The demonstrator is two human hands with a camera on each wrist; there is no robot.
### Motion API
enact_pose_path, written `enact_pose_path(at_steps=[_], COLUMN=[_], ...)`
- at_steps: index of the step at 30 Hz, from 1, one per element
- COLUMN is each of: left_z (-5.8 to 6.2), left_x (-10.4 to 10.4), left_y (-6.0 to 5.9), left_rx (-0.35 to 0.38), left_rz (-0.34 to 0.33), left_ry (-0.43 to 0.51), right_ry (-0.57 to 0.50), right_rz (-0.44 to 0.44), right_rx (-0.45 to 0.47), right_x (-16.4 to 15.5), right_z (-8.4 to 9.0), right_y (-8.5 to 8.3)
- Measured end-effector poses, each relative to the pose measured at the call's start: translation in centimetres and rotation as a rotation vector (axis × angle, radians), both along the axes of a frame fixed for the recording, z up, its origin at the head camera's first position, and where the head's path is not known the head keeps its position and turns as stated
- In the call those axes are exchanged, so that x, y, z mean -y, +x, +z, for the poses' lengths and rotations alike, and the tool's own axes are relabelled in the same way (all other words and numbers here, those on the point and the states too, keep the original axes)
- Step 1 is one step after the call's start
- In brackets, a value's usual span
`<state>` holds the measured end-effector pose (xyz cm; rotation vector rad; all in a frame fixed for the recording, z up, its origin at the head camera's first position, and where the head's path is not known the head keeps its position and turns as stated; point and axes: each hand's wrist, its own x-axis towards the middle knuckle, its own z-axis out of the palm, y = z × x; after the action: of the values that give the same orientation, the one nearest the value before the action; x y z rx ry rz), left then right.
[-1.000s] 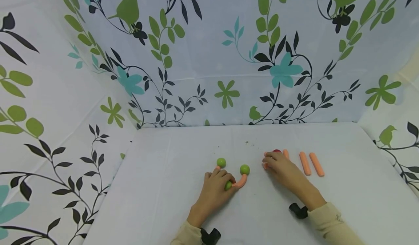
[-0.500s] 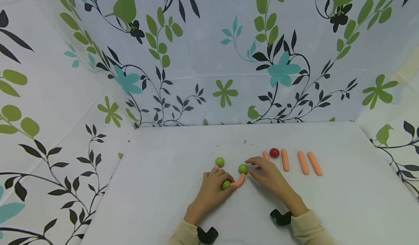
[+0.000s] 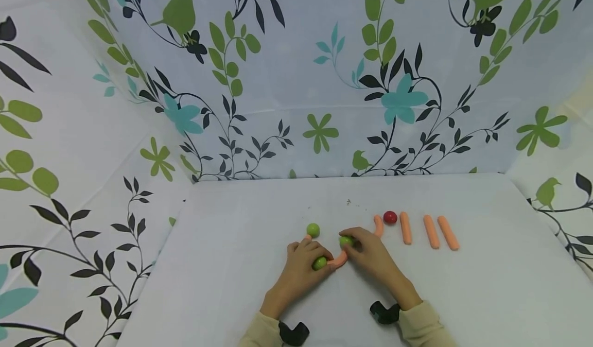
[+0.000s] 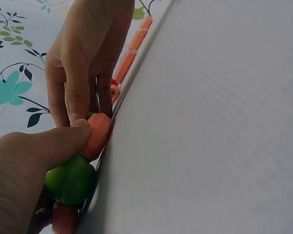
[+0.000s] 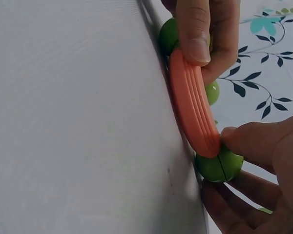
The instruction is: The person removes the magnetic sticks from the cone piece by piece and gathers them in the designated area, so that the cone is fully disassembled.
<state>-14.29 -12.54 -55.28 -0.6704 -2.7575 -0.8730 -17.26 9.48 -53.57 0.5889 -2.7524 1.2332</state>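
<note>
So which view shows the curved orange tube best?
Right wrist: the tube fills the frame, ribs and both green balls visible. Head shows it small, mostly under hands; left wrist shows only one end.

Green ball (image 3: pixel 346 241) perhaps half-hidden under right hand (image 3: pixel 370 257)

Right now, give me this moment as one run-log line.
left hand: grips green ball | right hand: pinches second green ball | curved orange tube: joins both balls | red ball: untouched
</note>
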Motion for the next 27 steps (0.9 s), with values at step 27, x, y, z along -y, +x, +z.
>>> enact_pose_path(at_steps=[27], left_z=[0.3], left_x=[0.2], left_y=[0.2], left_rx=[0.019], left_rz=[-0.003], left_ry=[-0.011], right_ry=[0.003], right_rz=[-0.115], right_rx=[-0.217], right_x=[-0.1], right_z=[1.5], right_y=[0.8])
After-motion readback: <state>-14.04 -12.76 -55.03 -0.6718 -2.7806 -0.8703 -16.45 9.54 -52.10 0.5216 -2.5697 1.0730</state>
